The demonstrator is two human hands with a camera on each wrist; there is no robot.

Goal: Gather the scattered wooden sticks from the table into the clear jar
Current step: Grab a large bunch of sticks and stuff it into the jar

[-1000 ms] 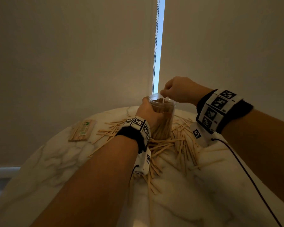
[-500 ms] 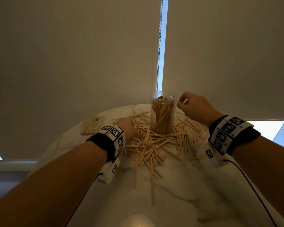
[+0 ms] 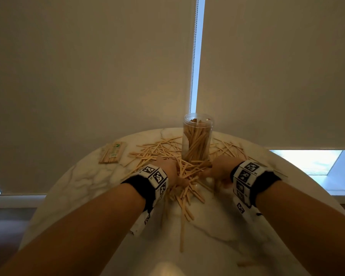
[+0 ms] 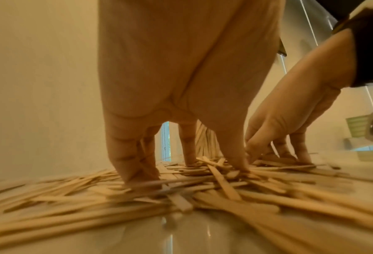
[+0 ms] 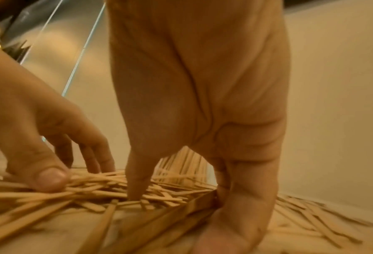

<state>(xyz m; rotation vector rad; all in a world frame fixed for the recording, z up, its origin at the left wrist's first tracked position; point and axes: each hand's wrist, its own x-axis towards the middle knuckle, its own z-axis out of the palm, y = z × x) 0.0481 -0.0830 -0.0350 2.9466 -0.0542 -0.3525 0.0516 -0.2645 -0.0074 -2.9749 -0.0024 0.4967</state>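
Observation:
The clear jar (image 3: 197, 140) stands upright at the back of the table, partly filled with wooden sticks. Loose sticks (image 3: 187, 176) lie heaped around and in front of it. My left hand (image 3: 167, 170) presses down into the heap just left of the jar's base, its straight fingers (image 4: 135, 163) standing on the sticks (image 4: 224, 185). My right hand (image 3: 219, 172) is down in the heap to the right. Its fingers (image 5: 242, 197) and thumb point down among the sticks (image 5: 94, 190), with a few sticks lying against the fingers. Neither hand lifts anything. The wrist views are blurred.
A banded bundle of sticks (image 3: 113, 152) with a paper label lies at the back left of the round marble table (image 3: 247, 226). Roller blinds and a bead chain (image 3: 193, 56) hang close behind the jar. The table's curved edge runs near on both sides.
A second ago my left hand held the jar and my right was at its mouth. Both have since dropped into the stick heap in front of the jar.

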